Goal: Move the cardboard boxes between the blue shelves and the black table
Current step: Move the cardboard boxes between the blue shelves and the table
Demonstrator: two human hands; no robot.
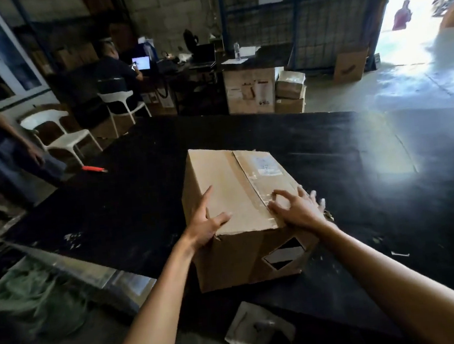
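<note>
Both grips open: left hand (204, 224) flat, right hand (297, 209) clawed, on cardboard box (233, 196) top, table (129, 203) center, 6 o'clock edge.

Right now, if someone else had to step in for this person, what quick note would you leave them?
Left hand: flat against the box's left near corner, fingers straight.
Right hand: on the right near top edge, fingers curled at the tape.
The box stands on the black table, both hands on it.
Done: one box at the table.
Left: whether it is arriving or leaving cannot be told; the blue shelves are out of view.
</note>
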